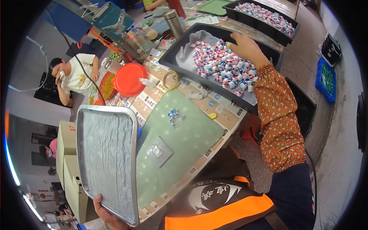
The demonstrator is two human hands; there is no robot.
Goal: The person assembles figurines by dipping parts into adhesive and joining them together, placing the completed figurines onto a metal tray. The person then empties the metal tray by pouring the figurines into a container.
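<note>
My left hand (106, 213) grips the bottom edge of a metal tray (107, 153), which is tilted up on its side at the left of the green mat. A wrinkled grey-white cloth or sheet lines the tray, and no pieces show on it. At the upper right, my right hand (245, 46) is over the far side of a black bin (184, 50), with its fingers bent and apart. Something yellow shows at a fingertip. Many small white, blue and pink pieces (224, 63) are heaped in the bin on a pale liner. Nothing is visibly held in the right hand.
On the green mat (180, 145) lie a few small pieces (173, 116) and a grey block (156, 151). Behind stand a red lid (130, 79), a tape roll (170, 80), a steel flask (174, 23) and a second filled bin (264, 17). Another person (78, 73) sits across.
</note>
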